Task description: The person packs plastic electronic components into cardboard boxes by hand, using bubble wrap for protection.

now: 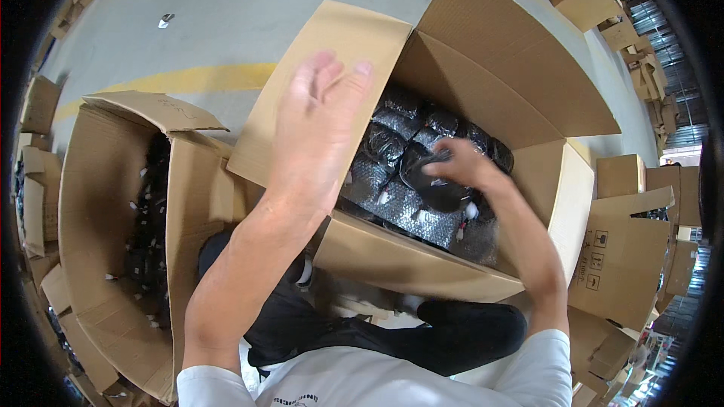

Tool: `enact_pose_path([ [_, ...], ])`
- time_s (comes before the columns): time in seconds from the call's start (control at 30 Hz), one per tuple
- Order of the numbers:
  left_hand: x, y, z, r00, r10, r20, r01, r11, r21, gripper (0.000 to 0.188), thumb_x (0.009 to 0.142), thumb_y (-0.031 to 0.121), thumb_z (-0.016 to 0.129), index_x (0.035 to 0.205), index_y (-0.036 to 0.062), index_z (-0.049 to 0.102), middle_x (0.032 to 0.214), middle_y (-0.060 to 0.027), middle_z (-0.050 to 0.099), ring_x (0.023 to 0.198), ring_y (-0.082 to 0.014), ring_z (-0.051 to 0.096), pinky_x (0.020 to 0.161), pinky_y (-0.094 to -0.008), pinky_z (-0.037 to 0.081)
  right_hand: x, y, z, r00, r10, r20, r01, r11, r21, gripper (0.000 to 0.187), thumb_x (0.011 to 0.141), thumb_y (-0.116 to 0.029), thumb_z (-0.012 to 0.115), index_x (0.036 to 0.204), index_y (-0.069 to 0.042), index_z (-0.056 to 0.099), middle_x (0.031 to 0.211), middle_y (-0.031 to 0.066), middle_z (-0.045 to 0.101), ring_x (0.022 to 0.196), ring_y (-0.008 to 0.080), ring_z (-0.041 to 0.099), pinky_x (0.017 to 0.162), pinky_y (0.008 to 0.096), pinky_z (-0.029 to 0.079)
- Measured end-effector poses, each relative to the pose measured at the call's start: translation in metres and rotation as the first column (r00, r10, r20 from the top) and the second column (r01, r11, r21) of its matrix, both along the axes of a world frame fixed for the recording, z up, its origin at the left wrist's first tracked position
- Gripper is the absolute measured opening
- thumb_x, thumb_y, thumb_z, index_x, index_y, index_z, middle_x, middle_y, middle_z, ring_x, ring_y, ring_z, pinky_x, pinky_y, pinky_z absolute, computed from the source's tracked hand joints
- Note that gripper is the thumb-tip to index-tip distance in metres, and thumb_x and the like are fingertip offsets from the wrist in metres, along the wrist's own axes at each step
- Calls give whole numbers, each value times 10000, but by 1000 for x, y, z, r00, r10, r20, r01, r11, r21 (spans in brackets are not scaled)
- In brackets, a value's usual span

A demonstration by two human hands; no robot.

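In front of me stands an open cardboard box (422, 265) filled with bundles in shiny dark plastic and bubble wrap (377, 173). My right hand (469, 162) is inside it, its fingers closed on the upper edge of a smooth black rounded item (446, 194). What exactly this item is cannot be made out. White tags (460, 232) show among the bundles. Above the box's left flap (343, 34) my left hand (324, 94) is raised, slightly blurred, with fingers apart and nothing in it.
At my left a second open box (98, 241) holds many dark items (154, 203) with small white tags. A closed-up carton (615, 256) stands at the right. More cartons (581, 0) line the far edges. A yellow stripe (204, 79) crosses the grey floor (226, 7).
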State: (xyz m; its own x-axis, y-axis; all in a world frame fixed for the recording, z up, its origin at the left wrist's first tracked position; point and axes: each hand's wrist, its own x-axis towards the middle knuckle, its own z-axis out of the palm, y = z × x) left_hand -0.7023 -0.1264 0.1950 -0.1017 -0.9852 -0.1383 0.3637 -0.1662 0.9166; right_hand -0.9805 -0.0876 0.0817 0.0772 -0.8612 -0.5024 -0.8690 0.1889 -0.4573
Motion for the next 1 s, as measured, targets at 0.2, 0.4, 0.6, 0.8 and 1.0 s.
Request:
enact_pose_path([
  [0.2,-7,11,5,987,-156,-27,158,978,138,623,918,276,686,1393,-26,419,1350,-163,500,1270,-220,453,1098,-371,328,65,16,-192,502,-588,635,384,809,445,578,850,-443,750,1151,43,661,1098,124,679,968,200,621,858,327,486],
  [0.4,8,7,7,993,-111,30,109,992,63,611,937,259,655,1398,-49,399,1392,-213,461,1297,-246,438,1107,-359,326,97,32,-137,997,31,-76,-52,956,-290,614,872,-540,631,1018,56,618,1089,209,618,1006,375,631,860,455,505],
  [0.6,-10,14,5,984,-174,50,172,984,43,721,902,335,676,1439,-28,359,1425,-222,434,1255,-264,492,984,-379,451,97,40,-131,912,269,-309,-335,924,-184,564,781,-514,707,1010,-2,650,1054,203,624,1016,340,611,847,466,494],
  [0.8,14,14,-11,975,-78,209,88,995,-37,581,944,224,620,1402,-50,392,1421,-244,436,1274,-285,480,1072,-388,380,103,39,54,962,-137,237,221,898,-381,379,900,-255,646,1144,36,635,944,186,680,914,291,674,827,386,532],
  [1.0,23,3,-40,966,-166,196,166,986,15,607,950,275,611,1434,2,367,1398,-177,455,1252,-251,468,1036,-389,394,161,131,273,709,187,680,265,823,-502,383,920,-100,611,1273,31,538,1117,139,640,1033,195,649,878,330,516],
])
